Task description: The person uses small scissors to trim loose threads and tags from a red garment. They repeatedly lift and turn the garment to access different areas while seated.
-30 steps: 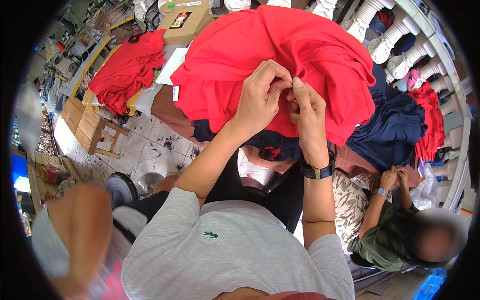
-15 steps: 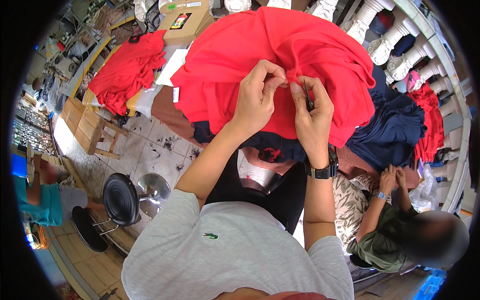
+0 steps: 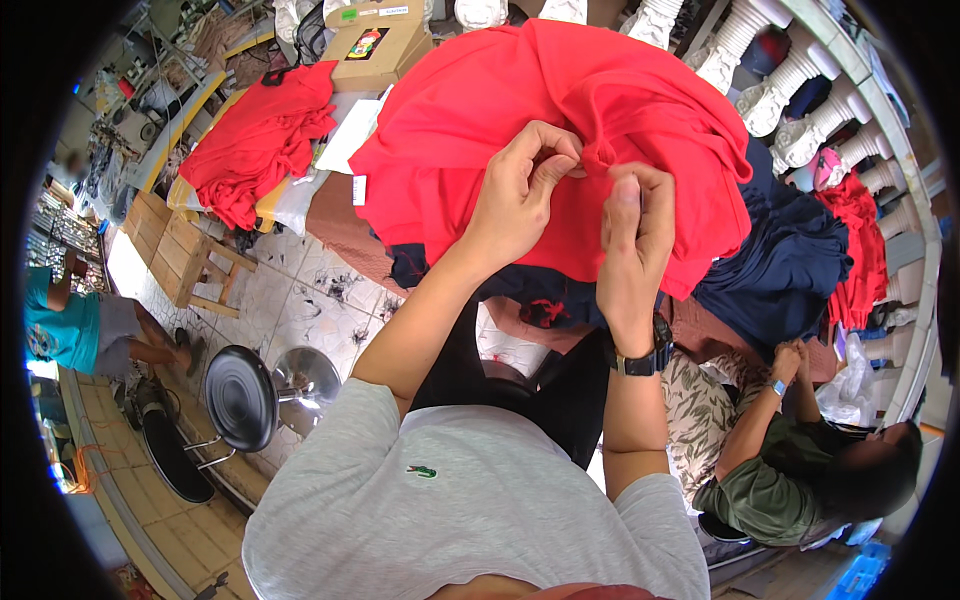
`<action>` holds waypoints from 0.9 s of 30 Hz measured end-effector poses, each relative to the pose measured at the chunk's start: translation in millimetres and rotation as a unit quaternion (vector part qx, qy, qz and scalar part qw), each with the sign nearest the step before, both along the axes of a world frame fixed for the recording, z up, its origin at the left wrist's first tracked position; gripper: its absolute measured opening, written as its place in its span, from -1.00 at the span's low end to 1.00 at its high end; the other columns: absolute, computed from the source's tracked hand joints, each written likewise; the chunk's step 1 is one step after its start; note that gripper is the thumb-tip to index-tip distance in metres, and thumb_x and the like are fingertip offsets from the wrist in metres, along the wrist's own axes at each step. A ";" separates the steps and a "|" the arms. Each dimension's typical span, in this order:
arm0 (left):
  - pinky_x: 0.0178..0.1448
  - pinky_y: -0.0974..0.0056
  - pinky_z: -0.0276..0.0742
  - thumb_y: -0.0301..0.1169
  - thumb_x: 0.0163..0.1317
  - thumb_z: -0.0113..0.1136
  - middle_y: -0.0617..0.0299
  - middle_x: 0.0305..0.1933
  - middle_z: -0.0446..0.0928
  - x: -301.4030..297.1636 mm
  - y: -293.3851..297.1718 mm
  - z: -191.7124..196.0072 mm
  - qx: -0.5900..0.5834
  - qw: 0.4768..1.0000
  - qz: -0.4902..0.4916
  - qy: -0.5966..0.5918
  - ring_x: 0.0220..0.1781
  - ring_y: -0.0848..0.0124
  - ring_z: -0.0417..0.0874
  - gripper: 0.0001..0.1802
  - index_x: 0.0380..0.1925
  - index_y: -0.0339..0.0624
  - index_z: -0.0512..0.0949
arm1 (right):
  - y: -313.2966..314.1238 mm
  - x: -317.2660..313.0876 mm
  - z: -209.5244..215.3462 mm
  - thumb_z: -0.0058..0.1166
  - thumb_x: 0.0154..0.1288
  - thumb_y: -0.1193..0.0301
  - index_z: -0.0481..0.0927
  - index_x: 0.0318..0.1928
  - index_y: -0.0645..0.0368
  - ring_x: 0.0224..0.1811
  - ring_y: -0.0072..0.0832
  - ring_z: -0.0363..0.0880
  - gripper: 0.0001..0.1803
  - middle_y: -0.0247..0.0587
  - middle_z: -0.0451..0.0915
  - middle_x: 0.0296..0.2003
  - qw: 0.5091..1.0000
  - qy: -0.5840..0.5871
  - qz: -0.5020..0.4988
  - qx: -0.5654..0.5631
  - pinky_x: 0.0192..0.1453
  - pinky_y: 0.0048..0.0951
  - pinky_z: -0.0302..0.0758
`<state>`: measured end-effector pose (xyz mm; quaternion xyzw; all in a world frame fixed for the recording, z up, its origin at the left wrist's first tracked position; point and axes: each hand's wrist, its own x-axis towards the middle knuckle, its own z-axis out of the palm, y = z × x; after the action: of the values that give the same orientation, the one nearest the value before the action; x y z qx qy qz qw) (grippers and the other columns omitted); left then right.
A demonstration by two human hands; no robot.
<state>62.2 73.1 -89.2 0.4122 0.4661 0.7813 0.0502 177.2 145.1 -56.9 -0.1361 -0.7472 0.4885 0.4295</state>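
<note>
A large heap of red fabric garments (image 3: pixel 460 110) lies in front of me, over dark navy cloth (image 3: pixel 790 240). My left hand (image 3: pixel 522 190) is closed in a pinch at a gathered fold of a red garment; whether a thread is between the fingertips is too small to tell. Right beside it, my right hand (image 3: pixel 637 235) is closed around small dark thread snips, now almost wholly hidden by the fingers. Its thumb lies close to the same fold. A white tag (image 3: pixel 359 190) hangs at the heap's left edge.
More red garments (image 3: pixel 265 140) lie on a table at left, near a cardboard box (image 3: pixel 375 50). A wooden stool (image 3: pixel 185 255) and black round stool (image 3: pixel 240 398) stand left. White balusters (image 3: pixel 765 95) line the right. A co-worker (image 3: pixel 790 470) sits right; another person (image 3: pixel 75 325) stands far left.
My right hand has turned and dropped slightly away from the left, hiding the snips. My left hand keeps its pinch. The person at far left has moved; the co-worker's head has turned.
</note>
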 end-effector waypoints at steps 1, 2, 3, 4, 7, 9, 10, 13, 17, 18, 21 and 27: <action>0.00 0.33 0.59 -0.56 0.48 0.11 0.17 -0.23 0.57 0.1 -0.4 0.2 0.004 1.000 -0.003 -0.002 -0.19 0.44 0.63 -0.95 -0.21 -0.30 0.46 | -4.1 2.0 0.0 -0.07 0.60 0.34 0.52 -0.24 0.31 -0.44 -0.43 0.42 -0.71 -0.16 0.51 -0.47 0.999 -0.010 0.021 -0.021 -0.29 -0.32 0.35; 0.00 0.33 0.58 -0.56 0.48 0.11 0.17 -0.23 0.57 0.1 -1.1 0.4 -0.002 1.000 0.004 0.010 -0.19 0.44 0.63 -0.95 -0.21 -0.30 0.46 | -5.8 7.1 1.1 -0.12 0.62 0.32 0.51 -0.25 0.31 -0.46 -0.37 0.41 -0.68 -0.10 0.49 -0.49 0.997 -0.058 0.047 -0.020 -0.30 -0.28 0.34; -0.01 0.33 0.58 -0.57 0.47 0.11 0.18 -0.22 0.57 -0.2 -2.3 0.5 -0.008 1.000 0.010 0.022 -0.19 0.44 0.62 -0.95 -0.21 -0.30 0.46 | -6.5 9.4 1.8 -0.17 0.64 0.30 0.50 -0.26 0.32 -0.48 -0.31 0.40 -0.64 -0.04 0.46 -0.50 0.991 -0.106 0.073 -0.019 -0.31 -0.23 0.33; -0.02 0.33 0.57 -0.57 0.47 0.11 0.18 -0.22 0.57 -0.7 -3.2 0.7 -0.013 0.999 0.017 0.034 -0.19 0.44 0.62 -0.96 -0.21 -0.30 0.46 | -9.7 5.5 -0.8 -0.29 0.65 0.25 0.48 -0.29 0.34 -0.50 -0.18 0.36 -0.56 0.08 0.40 -0.52 0.992 -0.102 0.068 -0.006 -0.32 -0.15 0.30; -0.06 0.33 0.55 -0.58 0.46 0.12 0.19 -0.24 0.56 -1.5 -3.4 0.4 -0.015 0.996 0.041 0.073 -0.22 0.45 0.60 -0.95 -0.22 -0.28 0.45 | -8.2 0.5 -0.3 -0.27 0.66 0.25 0.50 -0.30 0.34 -0.50 -0.18 0.39 -0.55 0.08 0.45 -0.52 0.992 -0.114 0.046 0.014 -0.33 -0.16 0.31; -0.09 0.31 0.54 -0.59 0.44 0.14 0.18 -0.25 0.56 2.1 -4.8 3.9 -0.019 0.997 0.035 0.060 -0.24 0.43 0.60 -0.94 -0.24 -0.28 0.45 | -6.9 -2.7 -0.7 -0.23 0.66 0.22 0.52 -0.31 0.35 -0.52 -0.24 0.38 -0.53 0.05 0.45 -0.55 0.993 -0.106 0.042 0.009 -0.35 -0.19 0.31; -0.10 0.30 0.54 -0.60 0.42 0.15 0.18 -0.26 0.55 3.4 -5.3 5.0 -0.021 0.998 0.031 0.054 -0.24 0.42 0.60 -0.93 -0.24 -0.28 0.45 | -6.0 -4.3 -1.1 -0.21 0.66 0.20 0.53 -0.32 0.35 -0.53 -0.27 0.37 -0.52 0.04 0.45 -0.56 0.994 -0.102 0.041 0.007 -0.36 -0.20 0.31; 0.01 0.36 0.52 -0.53 0.48 0.13 0.18 -0.15 0.55 3.0 -6.5 0.2 -0.044 0.995 0.038 0.079 -0.17 0.46 0.57 -0.94 -0.22 -0.28 0.47 | -2.3 -8.7 -3.7 -0.11 0.64 0.16 0.55 -0.35 0.35 -0.54 -0.47 0.34 -0.50 -0.11 0.42 -0.62 0.994 -0.108 0.026 -0.015 -0.41 -0.30 0.28; -0.02 0.34 0.54 -0.57 0.44 0.14 0.16 -0.20 0.55 0.4 -4.9 -0.8 -0.040 0.986 0.091 0.132 -0.20 0.43 0.58 -0.93 -0.27 -0.31 0.47 | 9.5 -9.7 -4.9 -0.04 0.62 0.15 0.55 -0.38 0.34 -0.52 -0.65 0.26 -0.50 -0.34 0.35 -0.63 0.989 -0.115 0.074 -0.062 -0.45 -0.41 0.20; -0.02 0.34 0.54 -0.58 0.43 0.14 0.15 -0.21 0.55 0.9 -5.8 0.6 -0.043 0.986 0.092 0.130 -0.20 0.42 0.59 -0.93 -0.28 -0.32 0.47 | 11.4 -9.4 -5.0 -0.03 0.62 0.14 0.55 -0.38 0.33 -0.51 -0.67 0.25 -0.50 -0.37 0.35 -0.62 0.987 -0.119 0.083 -0.065 -0.46 -0.43 0.18; -0.10 0.30 0.56 -0.66 0.34 0.16 0.12 -0.27 0.56 3.3 -3.4 3.7 -0.032 0.983 0.108 0.148 -0.24 0.31 0.64 -0.94 -0.28 -0.32 0.49 | 13.7 -14.5 -10.6 -0.04 0.62 0.15 0.52 -0.40 0.28 -0.52 -0.70 0.22 -0.52 -0.44 0.35 -0.59 0.987 -0.088 0.100 -0.088 -0.48 -0.46 0.13; -0.13 0.38 0.62 -0.65 0.40 0.15 0.23 -0.31 0.62 -5.0 -30.7 7.4 -0.026 0.999 0.037 0.008 -0.30 0.51 0.66 -0.93 -0.31 -0.33 0.55 | 12.2 12.3 13.8 0.05 0.57 0.19 0.44 -0.36 0.18 -0.51 -0.73 0.20 -0.63 -0.56 0.23 -0.57 0.980 -0.039 0.159 -0.110 -0.47 -0.62 0.08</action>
<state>57.2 42.3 -81.8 0.3998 0.5014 0.7668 0.0280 189.5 157.3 -43.1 -0.0810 -0.7174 0.6240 0.2990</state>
